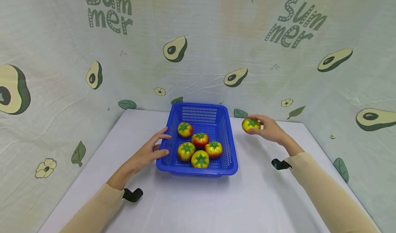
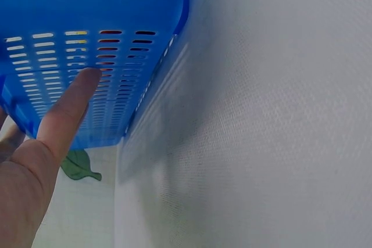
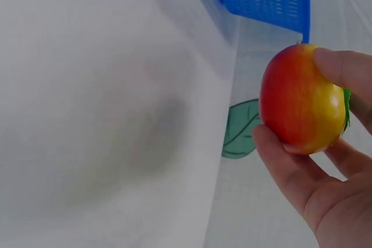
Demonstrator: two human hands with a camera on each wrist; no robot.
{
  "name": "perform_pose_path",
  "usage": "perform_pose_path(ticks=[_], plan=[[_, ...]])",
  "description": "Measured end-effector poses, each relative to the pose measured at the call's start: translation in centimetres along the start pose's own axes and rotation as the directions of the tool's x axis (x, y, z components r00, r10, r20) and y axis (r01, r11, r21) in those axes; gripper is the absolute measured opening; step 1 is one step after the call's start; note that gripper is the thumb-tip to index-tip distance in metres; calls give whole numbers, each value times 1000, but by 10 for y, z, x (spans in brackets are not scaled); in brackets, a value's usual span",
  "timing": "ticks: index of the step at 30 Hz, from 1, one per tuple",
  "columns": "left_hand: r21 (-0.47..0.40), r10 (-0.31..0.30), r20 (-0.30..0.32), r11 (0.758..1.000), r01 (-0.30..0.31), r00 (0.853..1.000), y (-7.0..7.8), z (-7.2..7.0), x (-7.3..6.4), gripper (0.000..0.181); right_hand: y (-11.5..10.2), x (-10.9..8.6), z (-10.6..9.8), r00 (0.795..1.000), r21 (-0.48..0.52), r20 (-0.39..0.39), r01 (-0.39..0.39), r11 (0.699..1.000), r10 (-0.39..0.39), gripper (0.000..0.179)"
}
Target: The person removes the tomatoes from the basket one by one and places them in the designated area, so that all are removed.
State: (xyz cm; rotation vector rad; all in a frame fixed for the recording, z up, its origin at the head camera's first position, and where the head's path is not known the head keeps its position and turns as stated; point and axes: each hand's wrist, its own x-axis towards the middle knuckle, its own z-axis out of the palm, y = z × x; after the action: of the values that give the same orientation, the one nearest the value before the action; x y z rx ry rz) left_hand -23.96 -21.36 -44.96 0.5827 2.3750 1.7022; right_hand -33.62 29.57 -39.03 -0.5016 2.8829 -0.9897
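A blue plastic basket (image 1: 228, 147) with slotted walls stands on the white table. Inside it lie several red-and-yellow tomatoes (image 1: 200, 159) with green leafy tops. At the basket's left side is my left hand (image 1: 148, 150), fingers fairly straight and touching the rim. One finger (image 2: 70, 105) lies against the slotted outer wall in the left wrist view. Right of the basket, my right hand (image 1: 268, 128) holds another tomato (image 3: 299, 100) between thumb and fingers. This tomato is raised above the table, outside the basket, with its green top turned toward the palm side in the right wrist view.
White tabletop (image 1: 191, 205) surrounds the basket. Behind and beside it hangs a pale cloth (image 1: 198, 64) printed with avocados, leaves and lettering. The basket stands near the table's back edge. A black device (image 1: 133, 195) is at the left wrist, another black device (image 1: 281, 164) at the right.
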Motion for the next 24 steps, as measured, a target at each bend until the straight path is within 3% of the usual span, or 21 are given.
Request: perform_pose_path(ticks=[24], plan=[[3, -10, 4, 1000, 10, 1000, 0, 0, -1, 57, 22, 8, 15, 999, 1, 39, -13, 1000, 13, 60]])
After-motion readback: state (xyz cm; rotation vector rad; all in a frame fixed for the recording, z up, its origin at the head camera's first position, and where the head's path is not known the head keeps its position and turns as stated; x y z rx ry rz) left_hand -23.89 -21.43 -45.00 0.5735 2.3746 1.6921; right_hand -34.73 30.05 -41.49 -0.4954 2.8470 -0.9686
